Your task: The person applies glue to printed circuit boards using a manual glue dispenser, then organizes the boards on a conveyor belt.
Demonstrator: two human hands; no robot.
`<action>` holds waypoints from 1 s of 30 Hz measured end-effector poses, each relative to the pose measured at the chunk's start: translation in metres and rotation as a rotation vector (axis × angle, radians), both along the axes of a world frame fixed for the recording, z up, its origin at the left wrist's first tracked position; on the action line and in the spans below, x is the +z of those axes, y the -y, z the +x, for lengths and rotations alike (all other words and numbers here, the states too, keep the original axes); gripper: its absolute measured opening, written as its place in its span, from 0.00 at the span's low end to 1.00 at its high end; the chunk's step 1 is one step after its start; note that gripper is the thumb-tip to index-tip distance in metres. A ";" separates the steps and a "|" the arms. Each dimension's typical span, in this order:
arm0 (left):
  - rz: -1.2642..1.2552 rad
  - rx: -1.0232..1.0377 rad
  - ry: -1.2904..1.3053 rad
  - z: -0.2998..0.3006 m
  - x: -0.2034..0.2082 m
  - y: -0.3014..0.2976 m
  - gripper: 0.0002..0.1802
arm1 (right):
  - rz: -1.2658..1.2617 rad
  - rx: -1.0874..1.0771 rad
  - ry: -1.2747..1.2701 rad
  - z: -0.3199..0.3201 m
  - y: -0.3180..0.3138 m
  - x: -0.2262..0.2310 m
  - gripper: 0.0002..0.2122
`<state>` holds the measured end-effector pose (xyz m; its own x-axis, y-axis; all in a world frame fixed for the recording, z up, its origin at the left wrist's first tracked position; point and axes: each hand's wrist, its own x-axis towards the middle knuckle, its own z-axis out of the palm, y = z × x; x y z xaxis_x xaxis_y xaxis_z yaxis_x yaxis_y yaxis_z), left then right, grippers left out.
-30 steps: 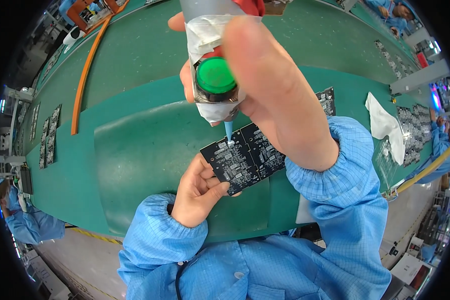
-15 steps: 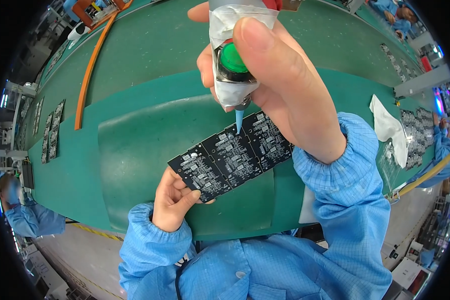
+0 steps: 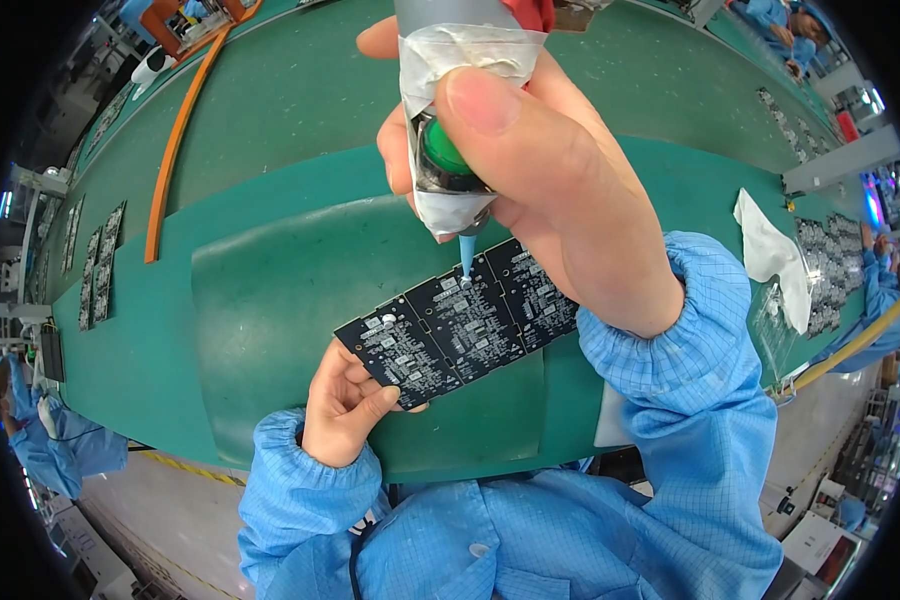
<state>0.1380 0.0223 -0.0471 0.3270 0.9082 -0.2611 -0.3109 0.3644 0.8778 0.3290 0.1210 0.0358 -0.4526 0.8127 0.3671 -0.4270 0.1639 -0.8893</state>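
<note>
My left hand (image 3: 348, 408) grips the lower left corner of a black circuit board panel (image 3: 430, 345), thumb on top and fingers underneath. Slanting up to the right, the panel is split into joined sections carrying small pale parts. My right hand (image 3: 560, 170) is wrapped round a grey glue dispenser (image 3: 462, 55) bound with white tape, its thumb beside a green button (image 3: 442, 150). The dispenser's blue nozzle (image 3: 467, 256) points down, its tip at a white blob (image 3: 466, 282) on the middle section. Another white blob (image 3: 388, 320) sits on the left section. My right hand hides the panel's right end.
Beneath the panel lies a green mat (image 3: 270, 350) on the green bench. An orange strip (image 3: 183, 140) crosses the left side. More circuit boards stand at the left (image 3: 100, 265) and right (image 3: 832, 270), near a white cloth (image 3: 773, 255). Co-workers in blue sit around.
The dispenser in my right hand has shifted slightly left and down across the middle section. White material now shows at the nozzle tip. My left hand keeps its hold on the panel.
</note>
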 end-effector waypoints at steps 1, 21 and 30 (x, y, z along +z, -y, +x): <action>-0.004 -0.004 0.002 0.000 0.000 -0.001 0.22 | 0.001 -0.003 0.000 0.001 -0.002 0.000 0.24; -0.006 0.092 -0.064 -0.037 0.000 0.023 0.22 | 0.020 -0.024 -0.017 -0.001 -0.008 0.002 0.25; -0.012 0.107 -0.050 -0.039 -0.001 0.024 0.22 | 0.028 -0.028 -0.015 -0.003 -0.010 0.004 0.25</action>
